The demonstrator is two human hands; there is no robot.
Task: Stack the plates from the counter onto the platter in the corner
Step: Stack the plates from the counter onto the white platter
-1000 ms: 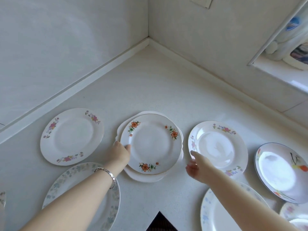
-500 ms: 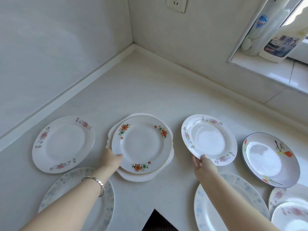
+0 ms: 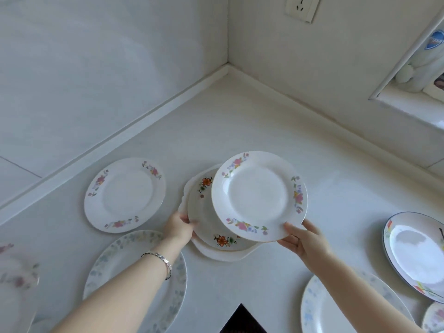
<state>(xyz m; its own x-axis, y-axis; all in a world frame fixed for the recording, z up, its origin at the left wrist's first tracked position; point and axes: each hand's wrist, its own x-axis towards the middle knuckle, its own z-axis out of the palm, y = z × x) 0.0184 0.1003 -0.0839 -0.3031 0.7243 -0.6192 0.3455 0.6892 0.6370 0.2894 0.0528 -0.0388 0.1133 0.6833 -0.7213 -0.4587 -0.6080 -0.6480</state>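
Pink-flowered plate (image 3: 258,195) now lifted by right hand (image 3: 302,239) over platter (image 3: 216,254).

The white counter (image 3: 240,121) runs back into a wall corner. A scalloped white platter (image 3: 216,254) sits on it. Left of the platter lies a pink-flowered plate (image 3: 125,194); nearer and left, a large pale-floral plate (image 3: 120,251); far left, a blurred plate (image 3: 16,272). Well apart to the platter's right lies a blue-rimmed plate (image 3: 418,258); nearer and right, a blue-floral plate (image 3: 322,308).

Corner of two white walls (image 3: 96,68), low trim (image 3: 120,143) along their foot. White tabletop (image 3: 240,121) below, in soft daylight. Socket (image 3: 301,7) high on right wall. Window ledge (image 3: 408,109) far right, with bottle (image 3: 430,56).
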